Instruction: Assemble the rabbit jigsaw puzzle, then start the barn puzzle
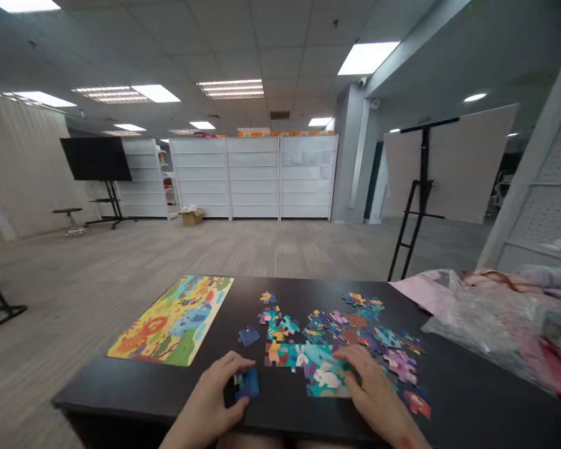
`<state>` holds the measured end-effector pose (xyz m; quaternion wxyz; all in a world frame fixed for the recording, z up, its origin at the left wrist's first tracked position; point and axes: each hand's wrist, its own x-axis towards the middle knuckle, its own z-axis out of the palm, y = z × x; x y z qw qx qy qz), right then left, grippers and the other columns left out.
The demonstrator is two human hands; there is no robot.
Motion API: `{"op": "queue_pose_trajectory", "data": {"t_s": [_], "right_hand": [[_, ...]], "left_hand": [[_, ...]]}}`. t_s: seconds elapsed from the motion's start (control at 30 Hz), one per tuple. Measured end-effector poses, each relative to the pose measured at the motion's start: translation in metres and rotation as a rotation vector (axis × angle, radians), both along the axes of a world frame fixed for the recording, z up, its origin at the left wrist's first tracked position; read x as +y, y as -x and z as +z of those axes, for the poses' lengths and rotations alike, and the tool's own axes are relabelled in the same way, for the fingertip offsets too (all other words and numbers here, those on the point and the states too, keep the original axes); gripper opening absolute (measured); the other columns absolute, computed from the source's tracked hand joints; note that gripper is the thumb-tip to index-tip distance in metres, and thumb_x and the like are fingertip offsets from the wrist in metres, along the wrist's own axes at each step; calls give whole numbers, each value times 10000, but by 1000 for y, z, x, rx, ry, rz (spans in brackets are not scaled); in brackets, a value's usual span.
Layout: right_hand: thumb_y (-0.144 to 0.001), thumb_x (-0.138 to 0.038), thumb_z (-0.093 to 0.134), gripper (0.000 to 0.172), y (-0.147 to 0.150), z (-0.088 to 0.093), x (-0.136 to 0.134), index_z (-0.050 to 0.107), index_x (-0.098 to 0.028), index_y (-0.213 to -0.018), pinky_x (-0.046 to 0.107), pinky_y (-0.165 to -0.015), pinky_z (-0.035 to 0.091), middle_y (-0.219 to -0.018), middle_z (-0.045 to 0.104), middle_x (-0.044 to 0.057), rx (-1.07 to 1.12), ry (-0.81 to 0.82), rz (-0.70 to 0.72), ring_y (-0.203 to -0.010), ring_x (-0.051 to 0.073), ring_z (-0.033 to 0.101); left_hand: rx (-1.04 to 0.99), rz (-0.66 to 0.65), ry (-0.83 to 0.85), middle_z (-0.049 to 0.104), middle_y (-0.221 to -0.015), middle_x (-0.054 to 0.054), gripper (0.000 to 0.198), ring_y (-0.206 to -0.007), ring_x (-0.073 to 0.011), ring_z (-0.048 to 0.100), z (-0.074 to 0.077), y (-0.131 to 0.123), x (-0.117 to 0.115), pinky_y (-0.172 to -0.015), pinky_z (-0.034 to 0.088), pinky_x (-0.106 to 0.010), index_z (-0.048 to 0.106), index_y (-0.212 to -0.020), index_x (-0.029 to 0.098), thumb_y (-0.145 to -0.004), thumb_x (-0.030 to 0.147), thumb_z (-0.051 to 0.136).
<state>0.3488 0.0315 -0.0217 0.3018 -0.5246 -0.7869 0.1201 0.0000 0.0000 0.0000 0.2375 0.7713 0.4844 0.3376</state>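
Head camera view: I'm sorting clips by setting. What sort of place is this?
Probably an open shop or office hall: bare white shelving, a screen on a stand, ceiling light panels.

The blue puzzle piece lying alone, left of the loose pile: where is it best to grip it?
Pinch the blue piece by two opposite edges, coming straight down from above. It lies flat on the black table, with bare surface around, so probably no side is blocked.

left hand (214, 394) pinching blue puzzle piece (247, 383), right hand (373, 388) on joined pieces (324, 374)
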Motion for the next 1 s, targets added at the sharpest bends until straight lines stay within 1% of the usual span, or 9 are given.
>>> {"op": "queue_pose_trajectory", "data": {"t_s": [0.17,0.27,0.37,0.5,0.6,0.7,0.77,0.83,1.0], "right_hand": [[-699,-8,427,426,9,9,-11,680,-228,-963,421,-1007,457,-1106,678,67,-89,-2,83,-1110,244,607],[-765,-50,462,387,20,18,-16,684,-234,-1023,409,-1019,459,-1177,666,78,-16,-12,114,-1146,251,605],[-867,-163,511,318,49,32,-25,676,-246,-1126,371,-1004,475,-1271,644,83,143,32,154,-1146,240,618],[-856,-196,578,324,102,50,-25,678,-249,-1159,271,-749,518,-980,730,15,347,171,279,-841,177,667],[-874,-174,563,235,112,58,12,713,-222,-1048,251,-707,499,-837,717,-14,378,88,168,-777,156,654],[-900,-197,605,193,81,69,82,692,-171,-1070,272,-708,512,-808,697,-1,323,38,-61,-762,163,649],[-941,-233,609,188,48,75,130,675,-140,-1091,319,-759,544,-875,704,27,289,57,-143,-802,175,664],[-969,-347,632,276,18,77,168,634,-160,-1172,383,-814,578,-1118,678,58,239,85,-195,-928,187,674],[-974,-367,625,321,-20,63,207,612,-190,-1242,431,-893,566,-1268,631,79,73,102,-247,-1054,220,651]], "left_hand": [[-64,33,-44,654,-1046,-32,482,-965,-218,652,-5,4,0,-893,520,-309,689,-1196,286,-755,92,656],[-148,76,-119,633,-922,-18,399,-850,-203,659,-16,4,5,-772,550,-283,693,-1188,273,-802,171,699],[-268,27,-214,582,-818,11,357,-737,-170,648,-26,-10,13,-656,546,-238,681,-1191,263,-838,274,732],[-354,-29,-305,573,-771,23,307,-662,-140,620,-26,-46,20,-593,524,-205,671,-1158,248,-863,305,731],[-359,-30,-385,657,-1038,-57,396,-857,-187,682,-27,-64,24,-726,574,-266,576,-1300,260,-908,246,630],[-191,-72,-451,610,-1319,-110,504,-1157,-272,631,-34,-63,31,-942,545,-380,537,-1358,271,-865,226,629],[34,-203,-435,671,-1263,-72,483,-1165,-294,632,-40,-59,38,-959,529,-391,603,-1284,294,-816,279,722],[227,-306,-407,725,-1188,-26,450,-1102,-283,666,-46,-56,45,-906,531,-352,646,-1217,323,-797,385,796],[327,-304,-442,747,-1175,56,268,-1107,-196,667,-69,-58,57,-845,489,-261,618,-1248,407,-981,399,631]]}}
